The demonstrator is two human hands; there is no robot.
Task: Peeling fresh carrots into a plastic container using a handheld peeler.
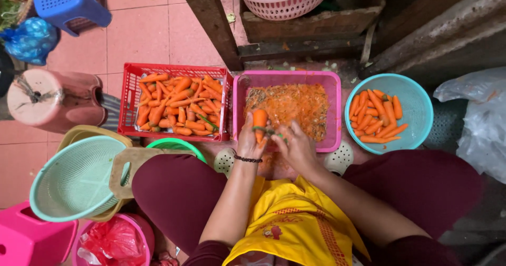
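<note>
Carrot (259, 121) being peeled stands upright over the near edge of the pink tub (332, 113), gripped by its lower end in the left hand (249, 139), whose fingers are closed around it. Just beside it, the right hand (295, 146) is closed on a green-handled peeler (268, 131) whose blade end touches the carrot's side. A dark bead bracelet (247, 159) circles the left wrist.

Inside the pink tub lies a heap of orange peelings (292, 105). Touching the tub's left wall is a red crate (132, 95) full of unpeeled carrots (176, 105). To the tub's right, just apart from it, a light blue bowl (416, 108) holds peeled carrots (377, 116). Further right of the tub lies a crumpled clear plastic bag (479, 118).

Below and left of the tub, by the person's knee, sit a green basket rim (176, 145), a wooden board (129, 171) and a pale green colander (74, 179). Well left of the tub on the tiled floor (137, 34) lies a pink jug (52, 100); a blue stool (68, 2) stands beyond it. Above the tub, a pink basket (284, 0) rests on a wooden ledge.
</note>
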